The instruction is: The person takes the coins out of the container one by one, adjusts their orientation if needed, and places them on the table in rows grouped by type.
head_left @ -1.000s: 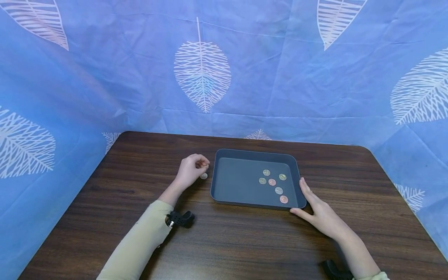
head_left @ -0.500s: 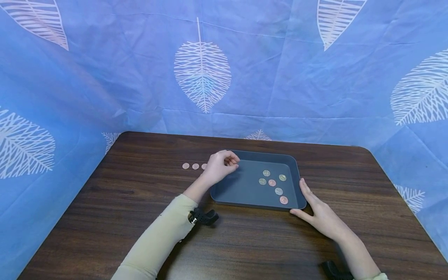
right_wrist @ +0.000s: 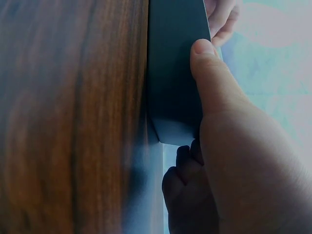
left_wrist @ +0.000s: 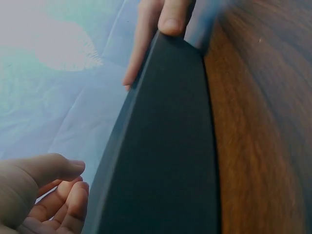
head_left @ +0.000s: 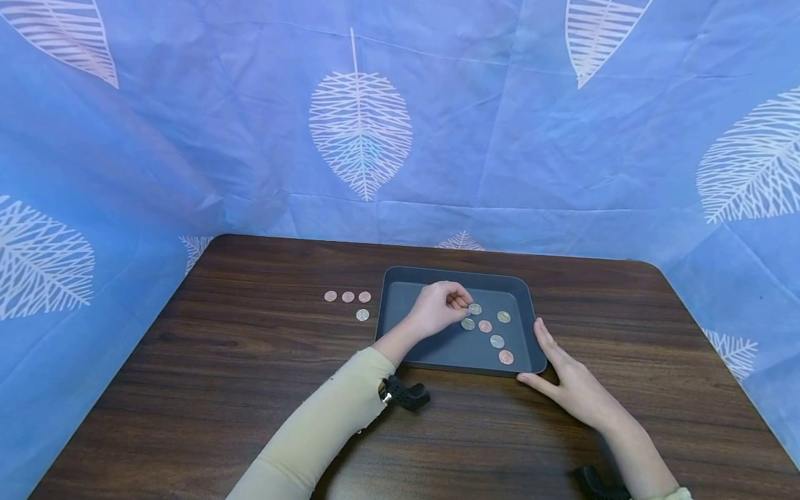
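Note:
My left hand (head_left: 442, 305) is over the dark grey tray (head_left: 419, 354), its fingers bent and its fingertips right at a silver coin (head_left: 476, 309). No coin shows between thumb and fingers in the left wrist view. Close by lie another silver coin (head_left: 467, 324) and a copper coin (head_left: 485, 326). Farther right in the tray are a gold-toned coin (head_left: 503, 317), a silver coin (head_left: 496, 342) and a copper coin (head_left: 506, 357). My right hand (head_left: 575, 389) rests at the tray's near right corner, its fingers along the right side and its thumb (right_wrist: 204, 53) against the near wall.
Left of the tray on the wooden table (head_left: 250, 375), three copper coins (head_left: 348, 297) form a row, with one silver coin (head_left: 362, 315) below the rightmost. A blue leaf-patterned cloth (head_left: 462, 139) hangs behind the table. Black straps (head_left: 406, 394) sit on both wrists.
My left hand has moved right, from beside the tray to the coins inside it, uncovering the copper row. The rightmost copper coin now lies on the table. My right hand stays put.

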Motion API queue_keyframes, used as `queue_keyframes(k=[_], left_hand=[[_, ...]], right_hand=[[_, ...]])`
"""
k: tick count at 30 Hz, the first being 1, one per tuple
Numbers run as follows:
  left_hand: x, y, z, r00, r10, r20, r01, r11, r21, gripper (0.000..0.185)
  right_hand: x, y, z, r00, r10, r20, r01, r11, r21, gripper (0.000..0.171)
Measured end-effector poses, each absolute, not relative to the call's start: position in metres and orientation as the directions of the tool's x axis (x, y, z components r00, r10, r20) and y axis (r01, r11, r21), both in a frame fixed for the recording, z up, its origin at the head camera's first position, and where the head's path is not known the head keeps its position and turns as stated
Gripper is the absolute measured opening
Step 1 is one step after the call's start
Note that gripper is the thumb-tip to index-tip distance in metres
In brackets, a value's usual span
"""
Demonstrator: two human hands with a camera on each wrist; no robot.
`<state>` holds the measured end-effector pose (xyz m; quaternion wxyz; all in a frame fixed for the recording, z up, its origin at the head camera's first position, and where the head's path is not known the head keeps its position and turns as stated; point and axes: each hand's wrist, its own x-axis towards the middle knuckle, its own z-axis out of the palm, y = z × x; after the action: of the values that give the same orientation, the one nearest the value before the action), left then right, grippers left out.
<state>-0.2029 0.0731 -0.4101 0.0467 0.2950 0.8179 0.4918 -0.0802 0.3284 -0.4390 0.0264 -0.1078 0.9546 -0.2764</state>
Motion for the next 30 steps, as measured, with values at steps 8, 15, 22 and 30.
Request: queue_keyframes(k=[8, 15, 22, 30], left_hand=[[-0.202, 0.090, -0.420, -0.848, 0.512, 0.136, 0.383, 0.416, 0.825, 0.008], [-0.205, 0.095, -0.429, -0.857, 0.506, 0.095, 0.379, 0.495, 0.782, 0.012], [-0.204, 0.095, -0.432, -0.849, 0.518, 0.100, 0.419, 0.548, 0.724, 0.009], [-0.204, 0.094, -0.434, -0.847, 0.520, 0.113, 0.454, 0.594, 0.664, 0.007]], right_hand=[[-0.081, 0.328, -0.440, -0.976, -0.218, 0.013, -0.192, 0.826, -0.529, 0.096], [-0.080, 0.328, -0.438, -0.977, -0.214, 0.004, -0.183, 0.827, -0.531, 0.096], [-0.080, 0.328, -0.437, -0.978, -0.209, -0.006, -0.174, 0.828, -0.534, 0.096], [-0.080, 0.327, -0.436, -0.980, -0.201, -0.012, -0.164, 0.830, -0.533, 0.096]])
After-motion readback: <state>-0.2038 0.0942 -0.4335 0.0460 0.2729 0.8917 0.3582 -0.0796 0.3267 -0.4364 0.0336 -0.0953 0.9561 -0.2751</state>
